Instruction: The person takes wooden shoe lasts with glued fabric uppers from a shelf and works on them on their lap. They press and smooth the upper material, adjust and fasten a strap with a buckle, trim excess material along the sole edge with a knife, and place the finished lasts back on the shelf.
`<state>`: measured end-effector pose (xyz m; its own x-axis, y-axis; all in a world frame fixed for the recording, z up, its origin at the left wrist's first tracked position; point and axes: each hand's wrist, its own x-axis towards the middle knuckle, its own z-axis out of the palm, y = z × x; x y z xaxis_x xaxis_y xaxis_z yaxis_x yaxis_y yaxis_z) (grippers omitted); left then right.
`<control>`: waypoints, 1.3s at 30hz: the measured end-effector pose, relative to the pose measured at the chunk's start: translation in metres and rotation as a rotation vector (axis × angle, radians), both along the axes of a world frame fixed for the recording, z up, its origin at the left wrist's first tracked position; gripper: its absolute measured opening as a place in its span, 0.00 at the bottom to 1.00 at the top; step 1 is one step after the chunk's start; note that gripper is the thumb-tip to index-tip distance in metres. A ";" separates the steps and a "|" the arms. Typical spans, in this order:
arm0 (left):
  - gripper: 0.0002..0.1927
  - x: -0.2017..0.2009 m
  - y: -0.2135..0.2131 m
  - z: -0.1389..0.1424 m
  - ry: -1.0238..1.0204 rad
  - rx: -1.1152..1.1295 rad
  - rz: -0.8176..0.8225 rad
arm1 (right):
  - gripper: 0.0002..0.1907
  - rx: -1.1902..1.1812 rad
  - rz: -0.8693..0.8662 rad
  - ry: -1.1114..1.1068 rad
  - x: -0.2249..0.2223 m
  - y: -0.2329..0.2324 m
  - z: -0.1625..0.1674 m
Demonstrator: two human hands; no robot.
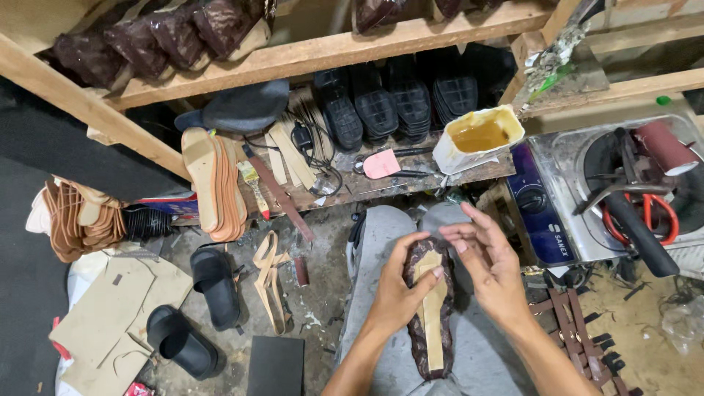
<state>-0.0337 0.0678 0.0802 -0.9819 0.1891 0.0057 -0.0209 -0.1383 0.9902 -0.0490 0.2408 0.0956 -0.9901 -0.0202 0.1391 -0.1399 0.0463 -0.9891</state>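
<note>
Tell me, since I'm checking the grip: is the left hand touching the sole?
Touching. The head view shows the left hand wrapped around the sole, thumb pressed on its tan middle strip.

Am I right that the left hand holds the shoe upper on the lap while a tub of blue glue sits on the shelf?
Not quite: the glue in the tub is amber-yellow, not blue, as the head view shows. The rest stands: the left hand holds the shoe upper on the lap, and the tub sits on the shelf.
</note>
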 end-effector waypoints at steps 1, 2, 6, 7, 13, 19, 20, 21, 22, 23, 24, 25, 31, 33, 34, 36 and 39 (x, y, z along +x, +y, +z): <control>0.27 0.000 0.000 0.001 0.004 -0.017 -0.004 | 0.28 0.010 0.002 0.001 -0.003 -0.001 0.002; 0.26 0.000 -0.001 0.002 0.010 -0.036 -0.006 | 0.29 0.019 0.005 0.002 -0.006 -0.002 0.004; 0.23 -0.002 -0.005 -0.008 0.094 -0.040 0.024 | 0.29 0.008 0.003 -0.089 -0.011 -0.007 0.004; 0.22 -0.002 -0.005 -0.011 0.089 -0.029 0.027 | 0.29 0.014 0.008 -0.092 -0.011 -0.008 0.003; 0.22 -0.001 -0.006 -0.024 0.065 0.007 0.016 | 0.33 -0.086 0.072 -0.238 -0.008 -0.014 -0.011; 0.25 -0.004 -0.012 -0.018 0.035 0.061 0.001 | 0.43 -0.229 0.066 -0.427 -0.015 -0.032 -0.032; 0.25 -0.004 -0.014 -0.019 0.049 0.035 0.004 | 0.45 -0.239 0.065 -0.418 -0.017 -0.033 -0.037; 0.25 -0.003 -0.015 -0.022 0.065 0.010 0.007 | 0.47 -0.249 0.064 -0.409 -0.019 -0.033 -0.042; 0.26 -0.004 -0.016 -0.026 0.038 -0.010 0.013 | 0.47 -0.267 0.071 -0.412 -0.021 -0.032 -0.048; 0.27 -0.004 -0.016 -0.032 0.013 -0.028 0.017 | 0.47 -0.284 0.075 -0.414 -0.024 -0.031 -0.056; 0.28 -0.005 -0.016 -0.041 -0.011 -0.048 0.023 | 0.47 -0.303 0.082 -0.416 -0.028 -0.029 -0.065; 0.32 -0.007 -0.014 -0.051 -0.047 0.055 0.019 | 0.47 -0.296 0.094 -0.374 -0.031 -0.027 -0.074; 0.54 -0.035 -0.012 -0.112 0.075 0.183 0.079 | 0.41 -0.076 0.107 0.151 -0.056 -0.013 -0.145; 0.54 -0.040 -0.019 -0.111 -0.009 0.088 0.161 | 0.44 -0.051 0.059 0.347 -0.067 -0.005 -0.160; 0.50 -0.043 -0.030 -0.104 0.091 -0.060 0.191 | 0.46 -0.093 0.022 0.368 -0.071 0.000 -0.165; 0.41 -0.047 -0.064 -0.080 0.281 -0.360 0.251 | 0.46 -0.131 -0.045 0.380 -0.081 0.012 -0.169; 0.24 -0.051 -0.099 -0.039 0.237 -0.307 0.312 | 0.43 -0.210 -0.129 0.301 -0.080 0.021 -0.170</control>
<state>-0.0849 -0.0312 0.0412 -0.9704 -0.0861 0.2258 0.2056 0.1972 0.9586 -0.1288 0.2620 -0.0742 -0.8970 0.1613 0.4116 -0.4314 -0.1164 -0.8946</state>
